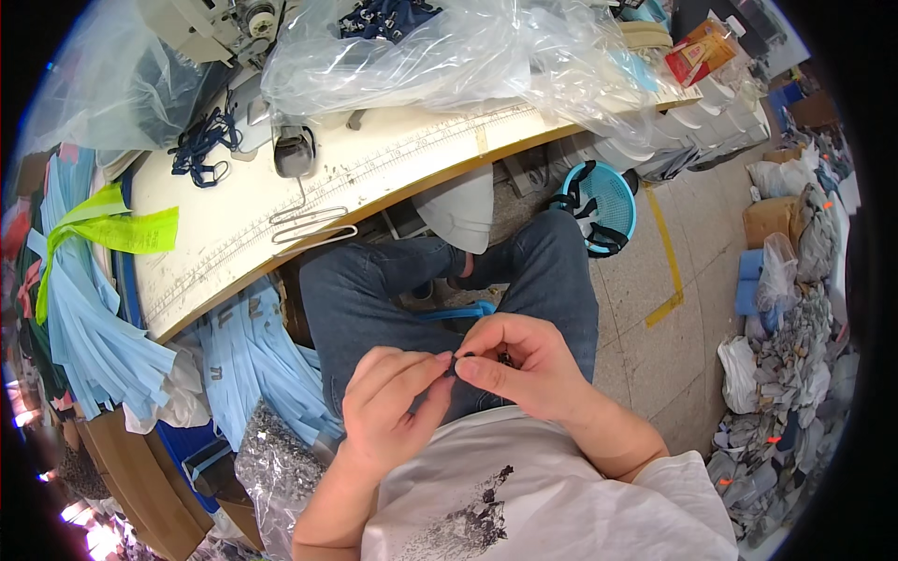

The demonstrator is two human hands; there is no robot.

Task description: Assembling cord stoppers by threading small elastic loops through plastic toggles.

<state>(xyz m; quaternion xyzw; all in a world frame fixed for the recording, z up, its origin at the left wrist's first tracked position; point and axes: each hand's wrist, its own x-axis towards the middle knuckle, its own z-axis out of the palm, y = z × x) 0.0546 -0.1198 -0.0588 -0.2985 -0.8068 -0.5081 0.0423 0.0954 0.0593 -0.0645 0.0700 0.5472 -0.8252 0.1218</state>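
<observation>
Over my lap, my left hand (pixel 393 402) and my right hand (pixel 524 369) meet fingertip to fingertip. Between them they pinch a small black piece (pixel 454 366), too small for me to tell its kind. Another bit of something dark shows in the curl of the right hand's fingers, mostly hidden. Beneath the hands are my jeans (pixel 346 290). To the left of my knee hangs a bundle of light blue fabric strips (pixel 248 355) with small dark pieces attached.
A white table (pixel 374 173) with a ruler scale curves ahead, bearing plastic bags (pixel 449 65), navy straps (pixel 201 150) and a sewing machine (pixel 215 28). Bright yellow strips (pixel 140 232) hang at left. A turquoise basket (pixel 613 196) stands beyond my right knee. Fabric scraps (pixel 772 393) pile at right.
</observation>
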